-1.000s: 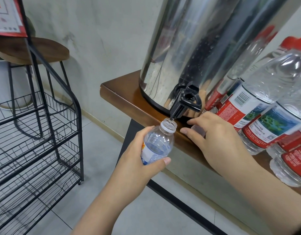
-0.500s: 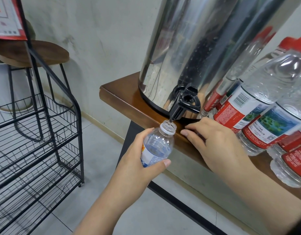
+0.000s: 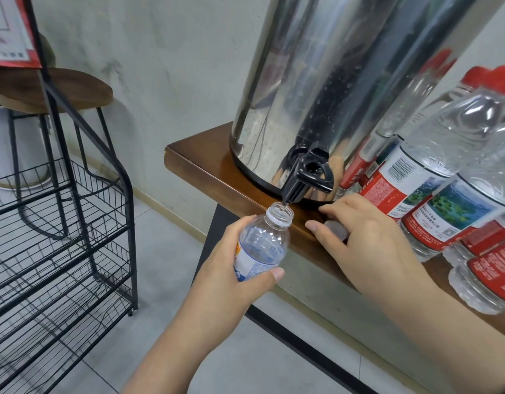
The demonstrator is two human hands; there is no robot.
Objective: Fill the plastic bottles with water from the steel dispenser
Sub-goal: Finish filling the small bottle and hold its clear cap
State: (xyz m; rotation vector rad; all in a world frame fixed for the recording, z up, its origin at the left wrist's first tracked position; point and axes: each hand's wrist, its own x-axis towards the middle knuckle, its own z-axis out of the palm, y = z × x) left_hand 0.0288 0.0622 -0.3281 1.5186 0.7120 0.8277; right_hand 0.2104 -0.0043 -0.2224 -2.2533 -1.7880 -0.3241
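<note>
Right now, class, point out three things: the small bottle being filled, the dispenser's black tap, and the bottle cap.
small bottle [image 3: 259, 248], head view, on its clear shoulder.
black tap [image 3: 305, 177], head view, on the spout body.
bottle cap [image 3: 336, 230], head view, on the part showing under the right hand's fingers.

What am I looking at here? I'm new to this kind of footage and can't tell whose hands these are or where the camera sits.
The camera is worn on a person's head and looks down at their own two bare hands. The left hand grips a small uncapped plastic bottle, holding its mouth under the black tap of a big steel dispenser. The dispenser stands on a brown wooden table. The right hand rests at the table edge, over what may be a small cap. Beside it stand larger bottles with red labels. A black wire rack stands on the floor.
</note>
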